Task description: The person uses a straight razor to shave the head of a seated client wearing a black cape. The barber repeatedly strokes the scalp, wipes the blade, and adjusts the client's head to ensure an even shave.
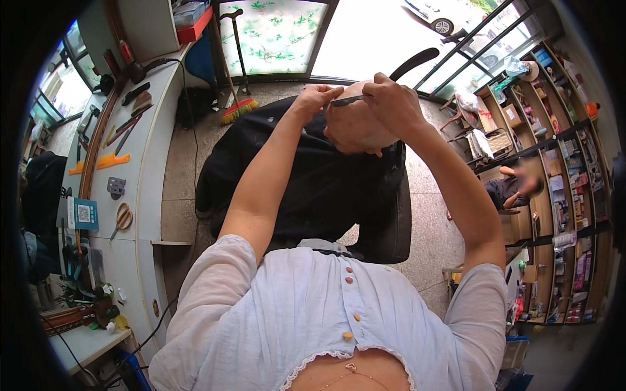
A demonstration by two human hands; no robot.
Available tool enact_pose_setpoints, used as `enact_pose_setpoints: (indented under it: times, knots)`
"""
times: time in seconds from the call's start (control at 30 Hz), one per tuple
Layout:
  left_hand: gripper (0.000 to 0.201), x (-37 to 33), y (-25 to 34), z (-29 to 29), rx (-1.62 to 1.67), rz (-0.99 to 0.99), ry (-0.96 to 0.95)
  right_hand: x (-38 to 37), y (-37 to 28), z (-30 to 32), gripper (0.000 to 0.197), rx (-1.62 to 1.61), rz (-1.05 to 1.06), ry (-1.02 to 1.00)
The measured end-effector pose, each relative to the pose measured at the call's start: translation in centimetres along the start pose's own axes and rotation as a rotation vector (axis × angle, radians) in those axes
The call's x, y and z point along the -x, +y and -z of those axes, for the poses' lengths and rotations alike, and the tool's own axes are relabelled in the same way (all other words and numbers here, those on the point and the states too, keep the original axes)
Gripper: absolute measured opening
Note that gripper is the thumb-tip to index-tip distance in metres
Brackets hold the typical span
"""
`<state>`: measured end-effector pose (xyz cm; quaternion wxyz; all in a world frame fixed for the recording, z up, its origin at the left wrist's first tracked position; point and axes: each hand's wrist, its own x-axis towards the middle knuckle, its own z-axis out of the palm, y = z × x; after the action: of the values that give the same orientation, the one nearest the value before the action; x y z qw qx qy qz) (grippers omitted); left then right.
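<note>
A person's shaved head (358,127) is bent forward just past my body, above a black barber's cape (293,176). My right hand (391,104) is closed around a straight razor (415,64). Its dark curved handle sticks up to the right, and its blade lies against the scalp, pointing left. On the head's left side, my left hand (316,101) rests with its fingers stretched out on the skin, close to the blade's tip. That hand holds nothing that I can see.
On the left counter (140,176) lie scissors (122,216), an orange comb (114,159) and a hair dryer (147,68). A broom (238,111) and a walking stick (238,52) stand by the doorway. Packed shelves (554,189) and a seated person (512,189) are at the right.
</note>
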<state>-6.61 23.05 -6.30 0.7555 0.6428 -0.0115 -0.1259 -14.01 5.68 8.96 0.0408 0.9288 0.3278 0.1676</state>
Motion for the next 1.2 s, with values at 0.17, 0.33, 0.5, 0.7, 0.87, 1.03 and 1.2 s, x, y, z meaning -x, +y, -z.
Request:
enact_pose_setpoints:
  times: [0.17, 0.33, 0.5, 0.7, 0.87, 1.03, 1.2]
  knots:
    - [0.034, 0.7, 0.2, 0.0, 0.038, -0.01, -0.003, 1.0, -0.2, -0.2, 0.012, 0.094, 0.124, -0.024]
    - [0.035, 2.6, 1.1, -0.1, 0.006, -0.012, -0.065, 0.4, -0.6, 0.2, 0.012, -0.056, -0.015, 0.04]
    - [0.035, 2.4, 0.9, 0.2, -0.035, -0.033, -0.072, -0.2, -0.6, -0.1, 0.013, 0.021, 0.031, -0.008]
    - [0.031, 1.7, 0.4, 0.2, -0.006, -0.074, -0.094, 0.9, -1.2, -0.2, 0.014, 0.157, 0.126, -0.04]
    - [0.03, 1.4, 0.3, 0.5, -0.035, -0.035, -0.065, 0.2, -0.3, -1.1, 0.006, 0.105, 0.113, 0.129]
    - [0.033, 1.1, -0.3, 0.1, 0.008, -0.117, 0.007, 1.5, -0.3, -1.5, 0.009, 0.105, 0.14, 0.079]
    - [0.037, 2.7, -2.6, -1.9, 0.132, -0.396, 0.185, 2.4, -0.2, -0.9, 0.01, 0.051, 0.116, 0.064]
